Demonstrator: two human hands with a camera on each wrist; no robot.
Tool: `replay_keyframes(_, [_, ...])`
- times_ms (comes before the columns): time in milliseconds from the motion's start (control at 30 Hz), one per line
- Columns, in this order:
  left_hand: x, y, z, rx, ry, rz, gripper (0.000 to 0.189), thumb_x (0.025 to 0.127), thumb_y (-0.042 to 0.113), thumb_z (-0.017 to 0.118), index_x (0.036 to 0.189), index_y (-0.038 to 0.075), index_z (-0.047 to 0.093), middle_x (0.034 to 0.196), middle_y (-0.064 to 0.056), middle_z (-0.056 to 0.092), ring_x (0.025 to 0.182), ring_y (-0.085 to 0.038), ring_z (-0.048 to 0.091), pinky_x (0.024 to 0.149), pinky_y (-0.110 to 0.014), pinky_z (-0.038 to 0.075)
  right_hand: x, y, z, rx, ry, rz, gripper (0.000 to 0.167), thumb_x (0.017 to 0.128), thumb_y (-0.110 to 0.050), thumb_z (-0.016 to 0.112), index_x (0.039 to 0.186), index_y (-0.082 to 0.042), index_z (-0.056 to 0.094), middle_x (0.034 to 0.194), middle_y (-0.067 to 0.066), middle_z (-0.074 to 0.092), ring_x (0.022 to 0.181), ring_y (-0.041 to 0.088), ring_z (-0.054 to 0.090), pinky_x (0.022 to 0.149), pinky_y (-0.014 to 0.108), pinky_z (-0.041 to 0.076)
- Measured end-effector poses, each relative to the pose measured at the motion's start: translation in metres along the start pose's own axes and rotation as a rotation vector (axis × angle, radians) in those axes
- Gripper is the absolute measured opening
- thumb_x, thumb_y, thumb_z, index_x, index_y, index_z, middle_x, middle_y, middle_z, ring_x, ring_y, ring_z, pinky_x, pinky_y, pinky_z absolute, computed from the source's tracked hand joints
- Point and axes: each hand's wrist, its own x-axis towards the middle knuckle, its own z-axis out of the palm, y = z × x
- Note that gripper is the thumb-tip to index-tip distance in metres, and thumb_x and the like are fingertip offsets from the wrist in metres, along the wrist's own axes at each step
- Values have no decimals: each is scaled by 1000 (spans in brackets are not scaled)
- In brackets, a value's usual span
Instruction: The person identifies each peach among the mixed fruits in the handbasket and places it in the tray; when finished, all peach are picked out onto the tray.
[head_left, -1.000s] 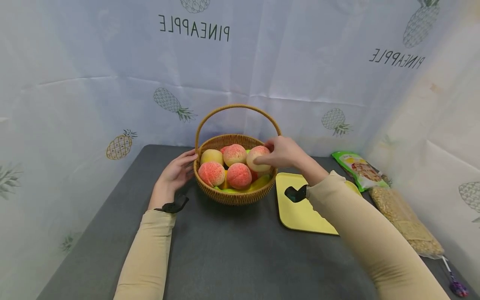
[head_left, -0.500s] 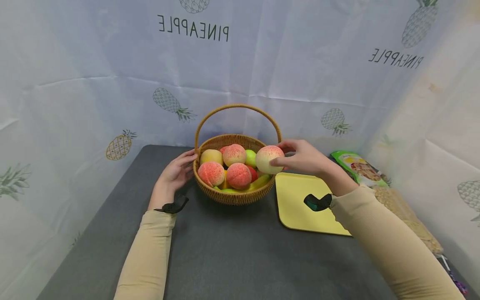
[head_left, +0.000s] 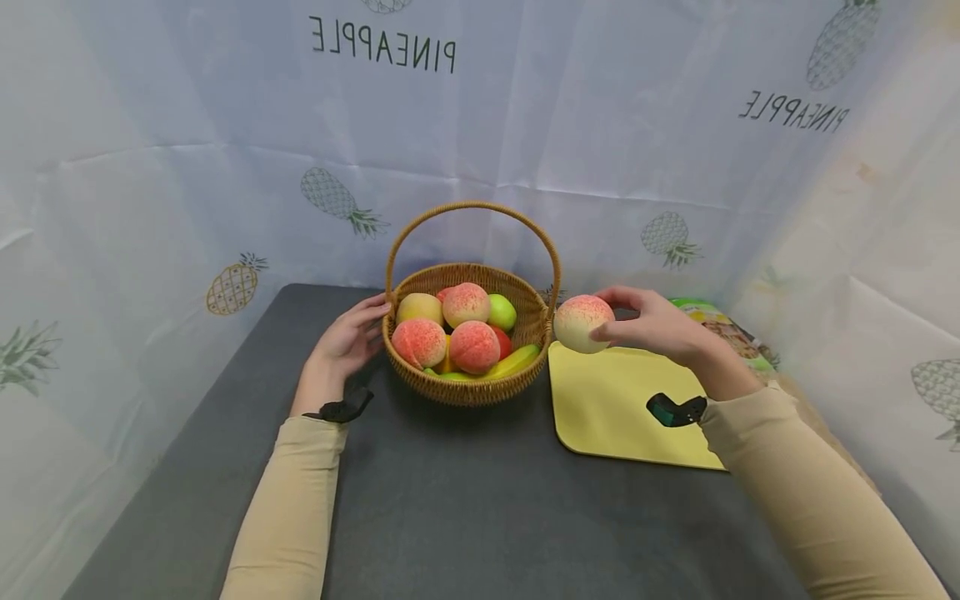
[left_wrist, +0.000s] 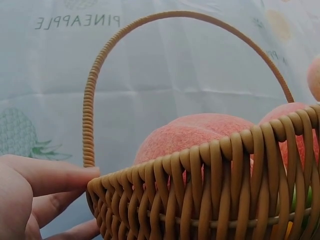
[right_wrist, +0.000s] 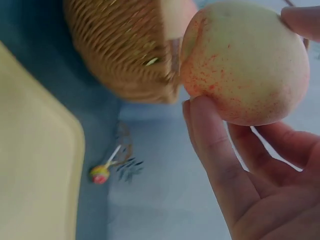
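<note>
My right hand (head_left: pixel 654 327) pinches a pale peach with a red blush (head_left: pixel 583 323) between thumb and fingers, up beside the wicker basket's right rim. In the right wrist view the same peach (right_wrist: pixel 245 62) fills the upper part, fingertips below it and the thumb at its far side. With fairly straight fingers, my left hand (head_left: pixel 347 337) touches the left rim of the wicker basket (head_left: pixel 468 393), at the foot of its arched handle. Inside lie several fruits: red-blushed peaches (head_left: pixel 475 347), a yellow round fruit (head_left: pixel 420 308), a green one (head_left: pixel 502 312) and a banana (head_left: pixel 514 362).
A yellow tray (head_left: pixel 622 408) lies on the dark table (head_left: pixel 480 508) right of the basket. Beyond my right forearm sits a green food packet (head_left: pixel 720 329). A lollipop (right_wrist: pixel 100 173) lies past the tray's edge in the right wrist view. A pineapple-print curtain (head_left: pixel 600 125) closes the back.
The right hand has lifted the pale peach out of the basket and carried it right, over the tray's far edge. A green fruit is now uncovered. The left hand stays at the rim.
</note>
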Motion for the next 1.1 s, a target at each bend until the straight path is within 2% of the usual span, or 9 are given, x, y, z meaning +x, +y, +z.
replay_keyframes(367, [0, 0, -1, -17, 12, 1, 41, 108, 19, 58, 147, 17, 46, 127, 4, 61, 115, -14, 59, 93, -31, 45, 5, 52, -1, 40, -16, 74, 57, 90, -19, 71, 141, -3, 51, 137, 20, 52, 114, 34, 58, 92, 46, 54])
replay_keyframes(567, [-1, 0, 0, -14, 3, -8, 48, 108, 19, 56, 153, 16, 39, 133, 3, 55, 120, -14, 55, 97, -32, 43, 14, 77, 1, 9, -46, 119, 61, 90, -21, 71, 144, -3, 49, 143, 22, 48, 116, 36, 57, 99, 56, 48])
replay_keyframes(700, [-1, -1, 1, -21, 9, -9, 49, 108, 19, 56, 154, 17, 39, 135, 3, 55, 121, -14, 54, 97, -33, 42, 24, 91, 5, -41, -57, 129, 62, 89, -21, 73, 144, -4, 50, 144, 21, 48, 122, 36, 53, 101, 57, 45])
replay_keyframes(900, [0, -1, 2, -22, 9, -10, 45, 108, 19, 56, 151, 18, 42, 134, 2, 55, 121, -15, 55, 97, -34, 42, 36, 106, 15, -18, -52, 164, 67, 88, -22, 75, 147, -5, 48, 151, 22, 42, 132, 40, 42, 107, 60, 36])
replay_keyframes(1100, [0, -1, 3, -18, 14, -9, 44, 108, 19, 57, 150, 17, 43, 138, 1, 52, 123, -17, 53, 98, -35, 40, 45, 114, 18, -13, -32, 192, 72, 89, -16, 73, 153, -8, 43, 155, 25, 36, 135, 43, 39, 109, 63, 32])
